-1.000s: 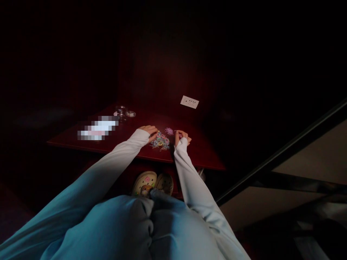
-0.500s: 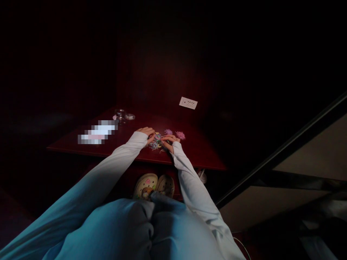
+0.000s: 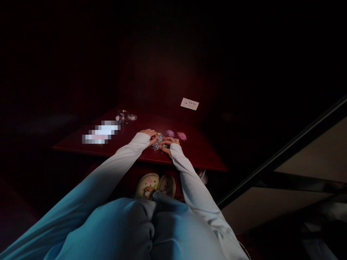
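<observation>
A loose pile of thin, multicoloured strands or bands (image 3: pixel 157 145), perhaps small hair ties, lies near the front edge of the dark red tabletop (image 3: pixel 127 146). At its left side is my left hand (image 3: pixel 149 134), fingers bent together and the tips hard to see; whether a strand is between them I cannot tell. My right hand (image 3: pixel 170 141) reaches over the pile from the right, its fingers stretched out and the thumb apart below them. Beyond it sit a small purple heap (image 3: pixel 170 133) and a pink heap (image 3: pixel 181 136) of similar strands.
A clear jar (image 3: pixel 123 114) and a round lid-like piece (image 3: pixel 132 117) stand at the back left. Nearer lies a pixelated bright rectangle (image 3: pixel 101 132). A white socket plate (image 3: pixel 189 104) is on the back wall. Clogs (image 3: pixel 148 184) show below the table edge.
The whole view has shifted slightly. My right fingers and thumb have spread a little further apart over the pile. My left hand stays at the pile's left side.
</observation>
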### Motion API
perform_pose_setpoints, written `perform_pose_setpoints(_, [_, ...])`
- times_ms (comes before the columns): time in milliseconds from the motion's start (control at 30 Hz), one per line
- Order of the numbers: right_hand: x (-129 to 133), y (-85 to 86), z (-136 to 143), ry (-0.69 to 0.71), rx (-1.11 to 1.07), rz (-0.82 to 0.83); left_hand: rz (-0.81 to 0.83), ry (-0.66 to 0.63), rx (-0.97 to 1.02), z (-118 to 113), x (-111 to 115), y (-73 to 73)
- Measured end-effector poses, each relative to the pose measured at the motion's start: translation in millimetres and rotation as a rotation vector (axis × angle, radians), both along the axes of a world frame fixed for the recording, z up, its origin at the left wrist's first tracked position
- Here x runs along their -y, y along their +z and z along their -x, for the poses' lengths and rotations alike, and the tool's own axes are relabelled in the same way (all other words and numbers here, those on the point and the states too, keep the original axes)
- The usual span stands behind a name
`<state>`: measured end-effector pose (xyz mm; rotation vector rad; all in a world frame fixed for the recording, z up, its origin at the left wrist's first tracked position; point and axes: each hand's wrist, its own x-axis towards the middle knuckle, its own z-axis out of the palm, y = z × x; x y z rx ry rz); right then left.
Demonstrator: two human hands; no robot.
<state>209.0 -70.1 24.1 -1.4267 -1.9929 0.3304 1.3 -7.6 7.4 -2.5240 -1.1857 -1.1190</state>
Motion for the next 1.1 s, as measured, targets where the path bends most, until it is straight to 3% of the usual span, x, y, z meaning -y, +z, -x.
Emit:
perform_pose_setpoints(600, [-25,-20.3,-5,-0.032,-0.112,-0.060,0.043,-0.003,-0.045,1,-1,2.9])
perform_pose_setpoints(800, [-29,-25.4,-6,-0.009,-0.141,-0.106,0.051,-0.111,-0.025,3,4,7.3])
perform_pose_setpoints(1100, [-33,-23.3,-9,0.010,-0.201,-0.130,0.047,-0.225,-0.021,6,-7,1.0])
